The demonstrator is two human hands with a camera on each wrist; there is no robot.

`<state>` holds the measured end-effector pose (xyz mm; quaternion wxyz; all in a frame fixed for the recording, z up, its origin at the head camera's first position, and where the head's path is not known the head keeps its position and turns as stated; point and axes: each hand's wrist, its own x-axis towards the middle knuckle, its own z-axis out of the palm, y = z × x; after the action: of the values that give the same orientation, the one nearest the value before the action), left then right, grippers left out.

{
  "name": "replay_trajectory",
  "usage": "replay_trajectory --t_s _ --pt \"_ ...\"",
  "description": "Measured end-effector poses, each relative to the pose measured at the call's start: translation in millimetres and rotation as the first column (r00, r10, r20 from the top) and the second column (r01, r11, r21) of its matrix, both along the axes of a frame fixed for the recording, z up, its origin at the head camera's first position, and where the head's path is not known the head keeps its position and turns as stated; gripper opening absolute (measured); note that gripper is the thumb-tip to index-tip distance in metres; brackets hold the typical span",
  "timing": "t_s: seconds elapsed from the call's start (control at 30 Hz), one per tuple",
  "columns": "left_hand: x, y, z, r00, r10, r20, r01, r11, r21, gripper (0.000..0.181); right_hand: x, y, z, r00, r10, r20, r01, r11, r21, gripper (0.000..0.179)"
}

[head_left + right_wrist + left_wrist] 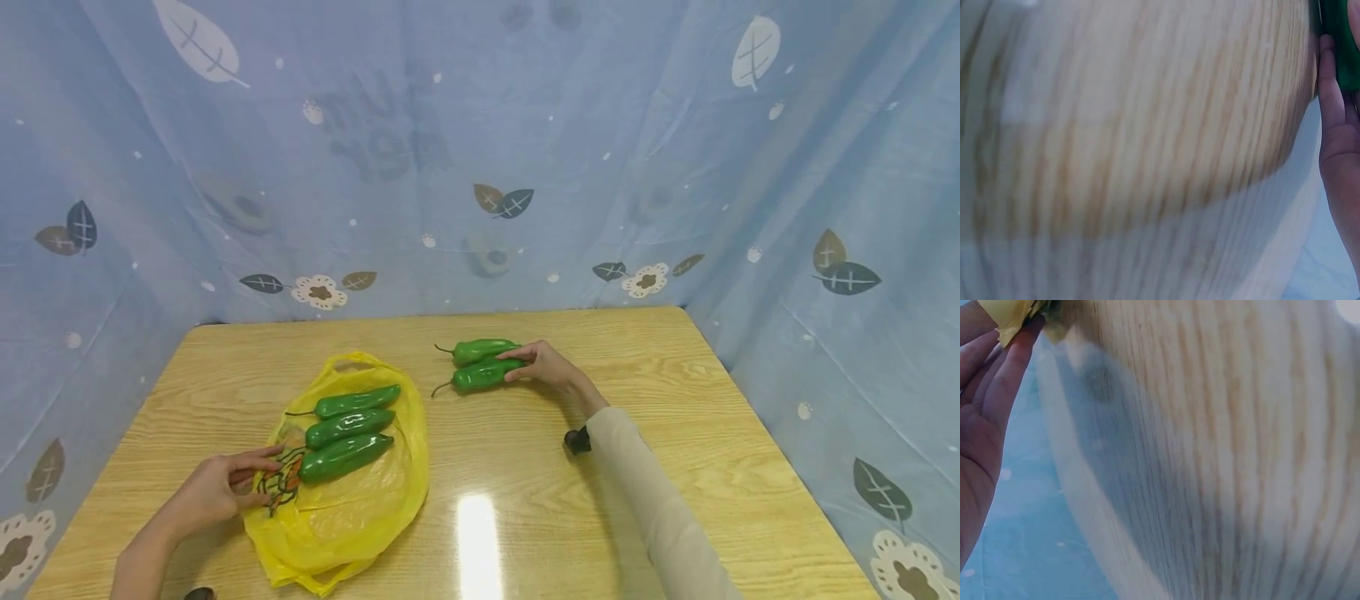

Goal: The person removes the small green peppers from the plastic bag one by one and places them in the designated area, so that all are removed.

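A yellow plastic bag [375, 510] lies spread on the table at the left, printed in red and green on its left side. Three green peppers rest on it in a stack of rows: a far one [358, 402], a middle one [350, 427] and a near one [347, 457]. My left hand [206, 493] pinches the bag's left edge; in the left wrist view yellow plastic [1013, 315] shows between thumb and fingers. Farther right, my right hand [551, 367] grips the blunt end of a green pepper [477, 376], stem pointing left. Just behind it lies another green pepper [480, 348].
The wooden table [675, 467] runs back to a blue leaf-patterned curtain [420, 167], which also hangs along both sides. A black wrist device [577, 441] sits at the right sleeve [648, 492]. Light glares off the tabletop near the front middle.
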<state>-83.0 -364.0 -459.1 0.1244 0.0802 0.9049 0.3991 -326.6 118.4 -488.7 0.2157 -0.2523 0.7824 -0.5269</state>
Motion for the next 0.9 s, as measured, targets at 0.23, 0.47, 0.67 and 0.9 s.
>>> replay_trajectory --t_s 0.23,0.47,0.67,0.9 --pt "1.2 -1.9 -2.0 1.0 -0.002 -0.016 0.002 1.0 -0.013 0.043 3.7 -4 5.2 0.998 -0.001 -0.055 0.003 0.999 0.049 0.041" --pt "-1.4 -1.5 -3.2 1.0 -0.007 -0.019 0.006 1.0 -0.01 0.042 2.0 -3 13.5 0.984 0.037 -0.177 -0.007 0.985 0.17 0.039" --pt "-1.3 -1.0 -2.1 1.0 -0.012 -0.023 0.011 1.0 -0.009 0.042 0.0 -3 19.0 0.964 0.093 -0.249 -0.032 0.97 0.24 0.039" --pt "-0.6 -1.5 -0.7 1.0 0.0 -0.01 0.0 1.0 -0.001 0.043 -1.1 -6 22.8 0.946 0.162 -0.282 -0.077 0.954 0.289 0.04"
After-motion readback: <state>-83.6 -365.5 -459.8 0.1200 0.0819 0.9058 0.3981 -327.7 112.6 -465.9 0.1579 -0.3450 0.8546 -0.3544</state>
